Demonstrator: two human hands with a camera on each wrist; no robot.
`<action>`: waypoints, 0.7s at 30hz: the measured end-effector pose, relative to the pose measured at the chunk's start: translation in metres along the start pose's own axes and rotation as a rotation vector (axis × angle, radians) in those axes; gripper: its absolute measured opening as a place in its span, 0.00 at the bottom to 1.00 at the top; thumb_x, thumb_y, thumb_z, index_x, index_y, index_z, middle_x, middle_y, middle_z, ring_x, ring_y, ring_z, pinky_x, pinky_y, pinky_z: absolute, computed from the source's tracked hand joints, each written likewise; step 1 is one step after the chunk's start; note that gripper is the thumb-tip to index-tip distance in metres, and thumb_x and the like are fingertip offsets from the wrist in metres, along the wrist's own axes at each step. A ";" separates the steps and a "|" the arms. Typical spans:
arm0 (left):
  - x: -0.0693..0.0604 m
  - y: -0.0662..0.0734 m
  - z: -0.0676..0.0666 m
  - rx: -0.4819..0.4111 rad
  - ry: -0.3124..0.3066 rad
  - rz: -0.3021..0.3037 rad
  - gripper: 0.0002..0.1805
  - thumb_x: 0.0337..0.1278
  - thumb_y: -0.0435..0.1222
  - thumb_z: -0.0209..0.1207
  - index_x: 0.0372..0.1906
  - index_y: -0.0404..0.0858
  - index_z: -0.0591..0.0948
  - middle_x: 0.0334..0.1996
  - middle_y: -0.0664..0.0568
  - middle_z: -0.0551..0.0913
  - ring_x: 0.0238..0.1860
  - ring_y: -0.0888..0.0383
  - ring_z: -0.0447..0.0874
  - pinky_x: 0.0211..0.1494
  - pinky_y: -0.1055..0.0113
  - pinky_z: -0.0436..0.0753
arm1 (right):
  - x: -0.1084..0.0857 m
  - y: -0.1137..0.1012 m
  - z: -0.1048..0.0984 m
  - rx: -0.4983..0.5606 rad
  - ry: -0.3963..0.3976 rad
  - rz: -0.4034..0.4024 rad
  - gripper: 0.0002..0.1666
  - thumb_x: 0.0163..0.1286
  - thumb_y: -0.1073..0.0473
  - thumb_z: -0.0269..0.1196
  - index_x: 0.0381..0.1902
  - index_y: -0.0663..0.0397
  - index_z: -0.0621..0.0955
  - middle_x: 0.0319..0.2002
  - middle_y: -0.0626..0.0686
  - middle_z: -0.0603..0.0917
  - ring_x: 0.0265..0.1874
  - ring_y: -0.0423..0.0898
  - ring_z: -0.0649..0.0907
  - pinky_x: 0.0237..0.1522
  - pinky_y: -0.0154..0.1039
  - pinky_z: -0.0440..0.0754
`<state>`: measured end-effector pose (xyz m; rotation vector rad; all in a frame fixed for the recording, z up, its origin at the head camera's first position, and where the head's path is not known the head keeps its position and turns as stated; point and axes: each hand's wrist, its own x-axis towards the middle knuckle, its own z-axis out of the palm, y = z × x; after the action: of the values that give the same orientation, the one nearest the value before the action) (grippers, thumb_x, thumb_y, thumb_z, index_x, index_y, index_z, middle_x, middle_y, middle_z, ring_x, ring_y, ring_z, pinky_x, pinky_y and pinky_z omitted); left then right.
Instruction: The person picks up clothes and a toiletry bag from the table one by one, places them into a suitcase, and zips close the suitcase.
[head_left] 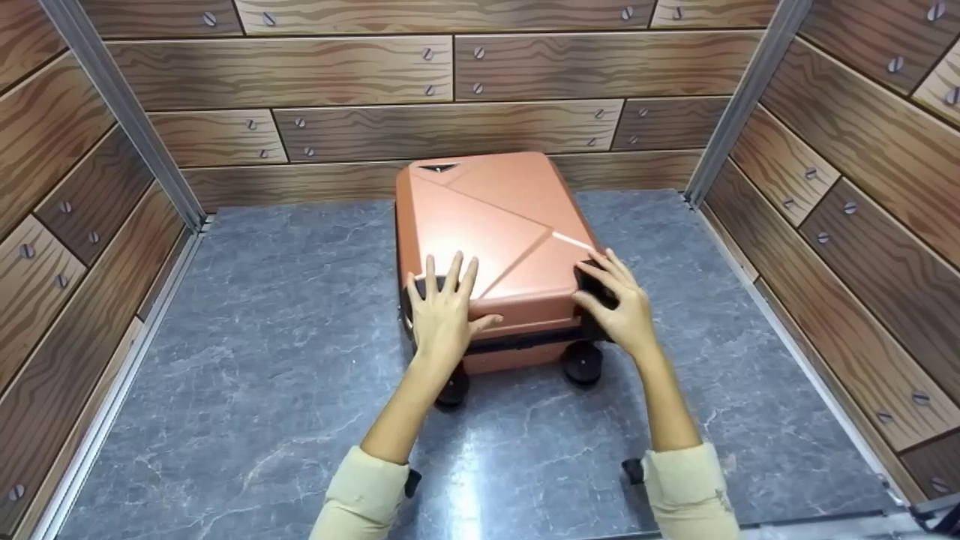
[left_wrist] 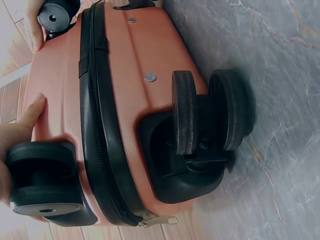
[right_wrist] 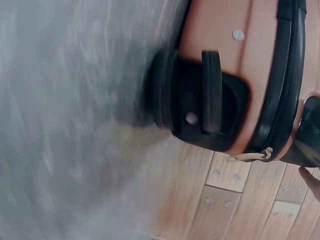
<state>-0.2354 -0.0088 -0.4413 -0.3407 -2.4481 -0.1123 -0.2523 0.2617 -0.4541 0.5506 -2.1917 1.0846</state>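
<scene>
A copper-pink hard-shell suitcase [head_left: 495, 217] lies flat on the floor, its wheeled end towards me. My left hand [head_left: 442, 315] rests on its near left corner with fingers spread and the thumb over the front edge. At the near right corner, my right hand [head_left: 626, 304] touches the shell and the black corner piece, fingers extended. The left wrist view shows the black lower wheels [left_wrist: 185, 112], the zip [left_wrist: 97, 115] between the shell halves, and an upper wheel [left_wrist: 45, 177] beside my hand. A metal zip pull [right_wrist: 250, 156] hangs in the right wrist view; little of that hand shows there.
Grey marbled flooring [head_left: 285, 337] surrounds the suitcase. Wood-patterned panels [head_left: 360, 71] stand behind it and along both sides, with metal posts [head_left: 739, 105] at the back corners. The suitcase's far end lies close to the back wall.
</scene>
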 end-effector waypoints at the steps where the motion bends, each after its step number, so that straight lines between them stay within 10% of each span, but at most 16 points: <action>1: 0.000 0.000 0.000 0.005 0.003 0.002 0.50 0.29 0.70 0.56 0.64 0.49 0.69 0.63 0.53 0.67 0.63 0.41 0.59 0.60 0.41 0.59 | -0.002 0.001 0.001 0.080 0.042 0.021 0.20 0.58 0.62 0.67 0.49 0.57 0.81 0.57 0.55 0.75 0.63 0.51 0.65 0.63 0.47 0.58; 6: -0.001 -0.002 0.001 0.018 0.007 0.004 0.50 0.29 0.71 0.55 0.64 0.49 0.69 0.63 0.53 0.67 0.63 0.41 0.59 0.60 0.41 0.59 | -0.013 0.008 0.005 0.500 0.323 0.260 0.15 0.71 0.66 0.50 0.45 0.71 0.80 0.51 0.61 0.78 0.56 0.51 0.73 0.59 0.42 0.65; 11: -0.002 0.000 0.001 0.027 -0.010 0.003 0.50 0.30 0.71 0.54 0.64 0.50 0.69 0.64 0.54 0.66 0.64 0.41 0.58 0.60 0.41 0.58 | -0.042 0.045 0.006 0.829 0.508 0.608 0.21 0.73 0.54 0.47 0.43 0.63 0.82 0.43 0.55 0.83 0.44 0.47 0.80 0.50 0.37 0.72; 16: -0.002 -0.001 -0.002 0.032 -0.032 -0.001 0.50 0.31 0.71 0.53 0.65 0.50 0.68 0.64 0.54 0.65 0.64 0.41 0.57 0.61 0.41 0.57 | -0.070 0.099 0.009 0.718 0.295 0.741 0.15 0.66 0.65 0.55 0.49 0.63 0.79 0.40 0.55 0.81 0.34 0.43 0.79 0.36 0.32 0.75; 21: -0.002 -0.001 -0.001 0.024 -0.035 -0.005 0.50 0.31 0.71 0.54 0.65 0.50 0.67 0.65 0.54 0.65 0.65 0.41 0.56 0.61 0.41 0.56 | -0.064 0.051 0.004 0.533 0.218 0.742 0.17 0.60 0.76 0.49 0.46 0.70 0.77 0.26 0.47 0.76 0.25 0.37 0.73 0.29 0.27 0.72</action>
<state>-0.2340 -0.0097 -0.4417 -0.3291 -2.4832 -0.0794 -0.2383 0.2939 -0.5287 -0.2110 -1.9283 2.0332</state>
